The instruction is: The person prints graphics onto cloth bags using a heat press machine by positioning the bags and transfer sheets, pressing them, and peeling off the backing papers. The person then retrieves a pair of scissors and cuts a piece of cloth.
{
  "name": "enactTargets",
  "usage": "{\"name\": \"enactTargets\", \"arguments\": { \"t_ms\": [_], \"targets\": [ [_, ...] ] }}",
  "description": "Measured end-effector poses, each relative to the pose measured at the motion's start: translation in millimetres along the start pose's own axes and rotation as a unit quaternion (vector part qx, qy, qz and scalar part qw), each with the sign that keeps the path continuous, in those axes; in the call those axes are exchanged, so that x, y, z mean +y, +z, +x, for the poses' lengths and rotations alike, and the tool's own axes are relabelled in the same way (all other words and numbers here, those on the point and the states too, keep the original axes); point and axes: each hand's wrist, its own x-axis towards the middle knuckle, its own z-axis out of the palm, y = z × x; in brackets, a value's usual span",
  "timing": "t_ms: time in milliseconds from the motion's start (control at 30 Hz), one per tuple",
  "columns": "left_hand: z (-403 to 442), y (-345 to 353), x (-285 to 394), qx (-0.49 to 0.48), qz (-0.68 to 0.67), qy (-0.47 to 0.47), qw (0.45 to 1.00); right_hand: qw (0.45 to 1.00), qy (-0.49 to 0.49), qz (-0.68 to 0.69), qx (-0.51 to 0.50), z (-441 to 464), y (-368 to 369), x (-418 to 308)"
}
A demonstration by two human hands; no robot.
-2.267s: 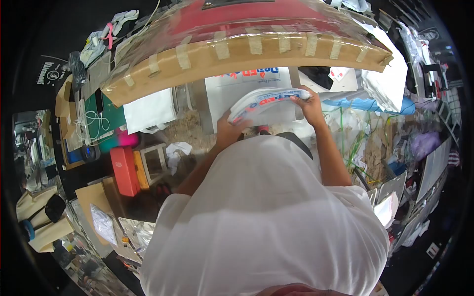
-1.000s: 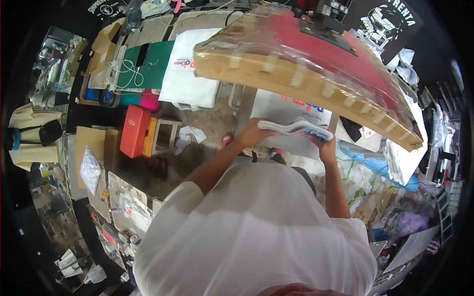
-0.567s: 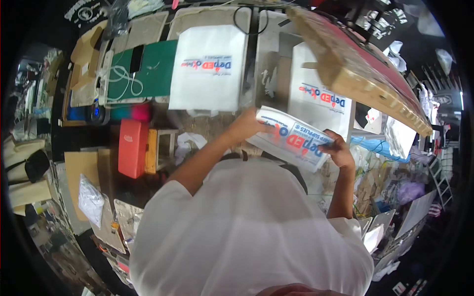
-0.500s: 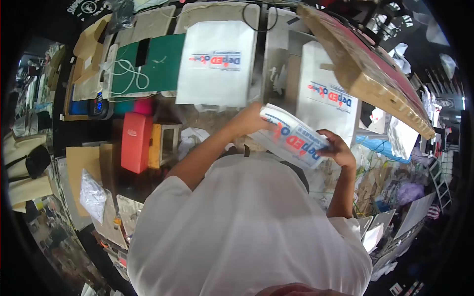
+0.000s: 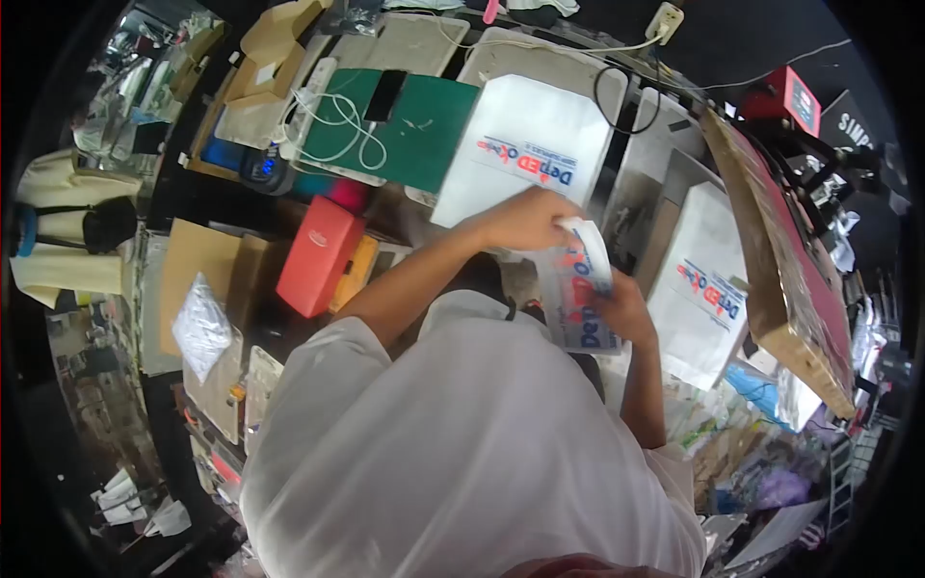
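Before my body is a folded white printed bag (image 5: 568, 299) with blue and red "DepED" lettering, partly blurred by motion. My left hand (image 5: 540, 220) has its fingers closed on the upper end of it. Lower down, my right hand (image 5: 621, 306) grips the right side, with its fingertips smeared against the print. Just beyond my left hand, a flat white printed sheet (image 5: 525, 135) with the same lettering lies on a board. Another printed sheet (image 5: 699, 289) lies to the right of my right hand.
A green board (image 5: 414, 135) bears a dark phone (image 5: 385, 96) and a white cable. A red box (image 5: 320, 255) stands at left, near an open cardboard box (image 5: 275, 48). A large cardboard-edged panel (image 5: 780, 260) leans at right. A silvery packet (image 5: 202, 328) lies at lower left.
The view has turned, so the table has shifted right and tilted. The folded bag has swung from slanting to nearly upright, and my hands have come closer together around it.
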Motion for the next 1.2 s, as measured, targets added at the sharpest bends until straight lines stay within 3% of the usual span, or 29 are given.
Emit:
{"name": "enactTargets", "arguments": {
  "t_ms": [67, 167, 300, 400, 567, 633, 700, 800, 867, 967, 1033, 1167, 1200],
  "targets": [
    [4, -24, -28, 0.082, -0.098, 0.086, 0.988, 0.999, 0.052, 0.008, 0.008, 24, -3, 5],
    [19, -95, -56, 0.132, -0.235, -0.002, 0.963, 0.991, 0.09, 0.084, 0.06, 55, -1, 10],
    [69, -194, -113, 0.155, -0.225, -0.026, 0.961, 0.964, 0.103, 0.183, 0.163, 120, 18, 21],
    [125, -251, -158, 0.216, -0.195, -0.022, 0.957, 0.945, 0.13, 0.173, 0.246, 158, 48, 57],
    [193, -326, -217, 0.204, -0.228, 0.022, 0.952, 0.909, 0.191, 0.189, 0.319, 180, 81, 66],
    [213, -345, -241, 0.237, -0.107, 0.007, 0.966, 0.848, 0.261, 0.329, 0.322, 179, 85, 57],
    [245, -359, -267, 0.29, -0.16, 0.022, 0.943, 0.847, 0.241, 0.321, 0.349, 185, 92, 52],
    [297, -395, -300, 0.276, -0.067, 0.027, 0.958, 0.787, 0.27, 0.345, 0.434, 173, 106, 69],
    [322, -411, -301, 0.484, 0.134, 0.018, 0.865, 0.771, 0.25, 0.365, 0.459, 175, 116, 75],
    [350, -429, -304, 0.468, 0.224, 0.0, 0.855, 0.731, 0.238, 0.398, 0.5, 175, 128, 106],
    [363, -438, -301, 0.382, 0.224, -0.046, 0.895, 0.7, 0.246, 0.414, 0.528, 162, 132, 111],
    [388, -440, -301, 0.274, 0.327, -0.096, 0.9, 0.667, 0.245, 0.458, 0.534, 170, 134, 123],
    [393, -436, -302, 0.283, 0.339, -0.112, 0.89, 0.669, 0.234, 0.461, 0.534, 169, 135, 129]
  ]
}}
